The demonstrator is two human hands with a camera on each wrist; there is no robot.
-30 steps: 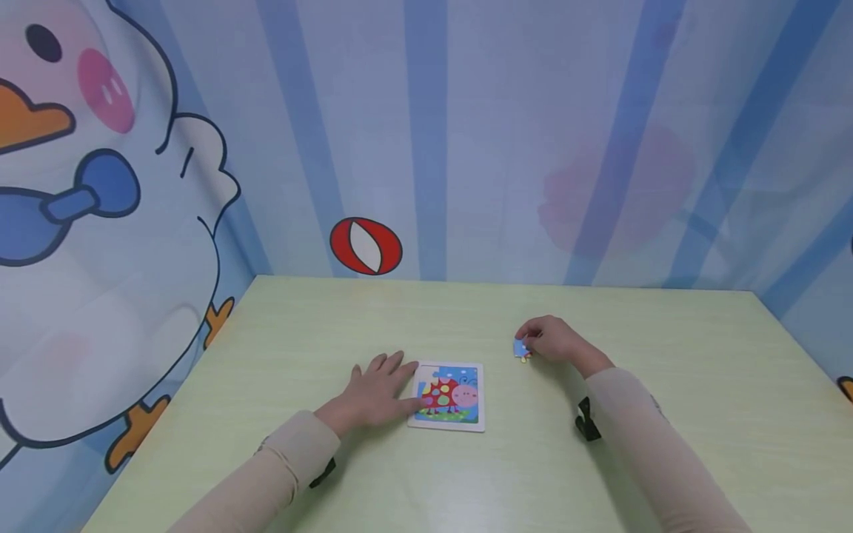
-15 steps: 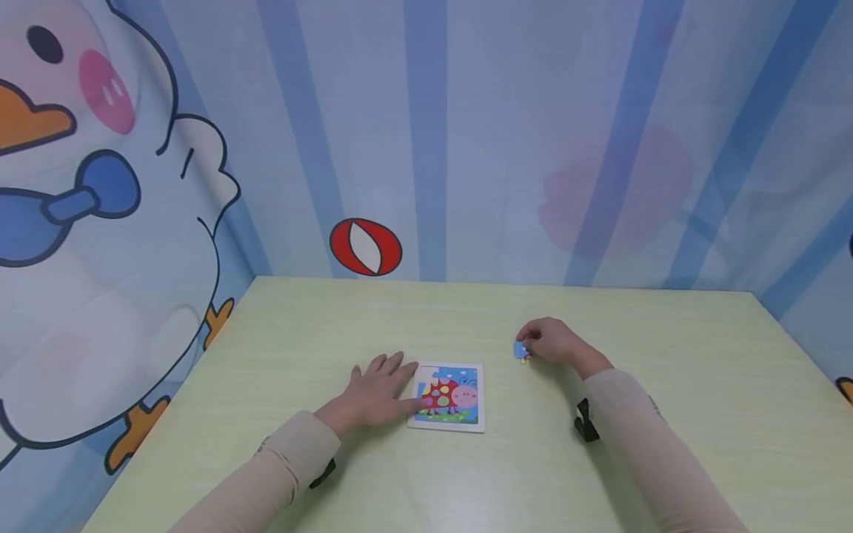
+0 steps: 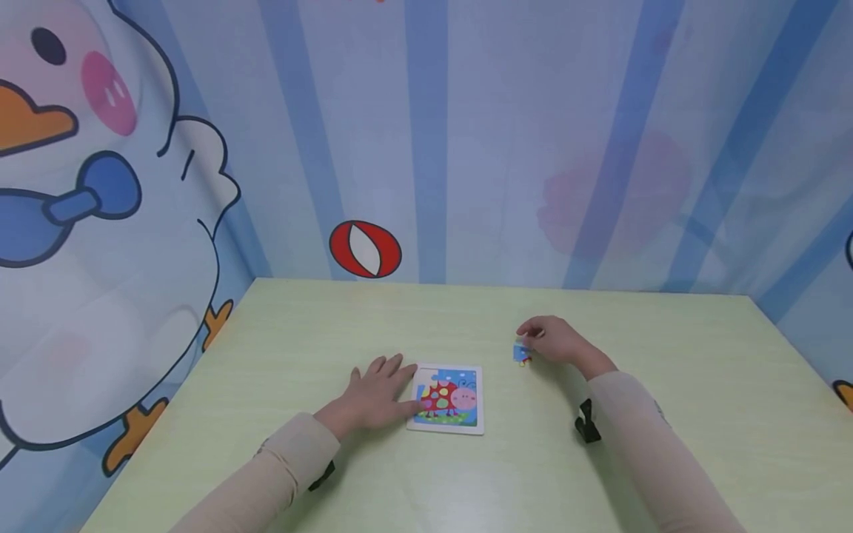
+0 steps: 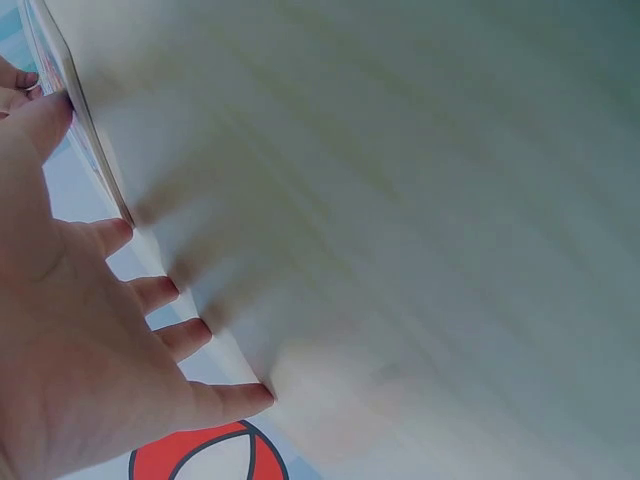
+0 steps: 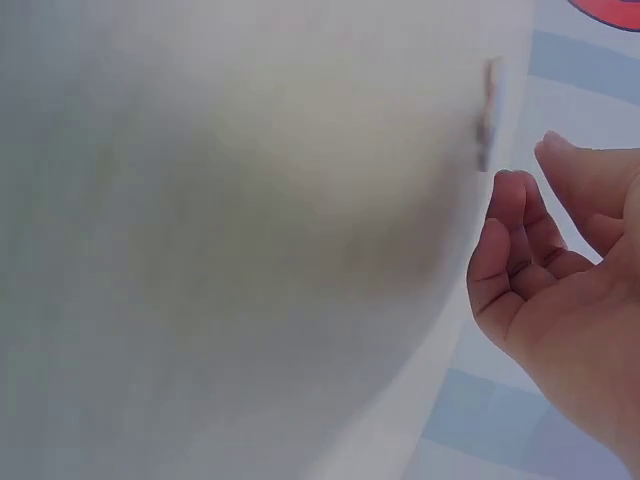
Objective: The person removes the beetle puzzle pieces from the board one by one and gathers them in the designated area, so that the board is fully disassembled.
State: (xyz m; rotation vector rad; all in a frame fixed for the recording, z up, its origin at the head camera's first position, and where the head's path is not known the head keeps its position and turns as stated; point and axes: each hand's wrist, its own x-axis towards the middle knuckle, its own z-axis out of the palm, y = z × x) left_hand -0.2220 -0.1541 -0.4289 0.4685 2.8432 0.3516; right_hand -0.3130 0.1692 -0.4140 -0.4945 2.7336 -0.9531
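Note:
A square jigsaw puzzle (image 3: 460,416) with a white border and a red, spotted ladybug picture lies on the table in the head view. Pale board shows at its upper left, without picture. My left hand (image 3: 373,396) is spread flat at its left side, thumb and forefinger on the border and picture edge. To the right of the board lies a small blue puzzle piece (image 3: 521,352) with red and yellow bits. My right hand (image 3: 556,342) is bent over it. In the right wrist view, thumb and fingertips stand apart, with the piece (image 5: 490,115) just beyond them on the table.
The pale green table (image 3: 333,318) ends at a blue striped cloth backdrop (image 3: 480,185), printed with a big white duck on the left and a red ball. Both forearms wear beige sleeves (image 3: 653,437) with black wrist straps.
My right fingers have shifted slightly over the puzzle piece, and more of it shows below them. The left hand and the jigsaw stay in place.

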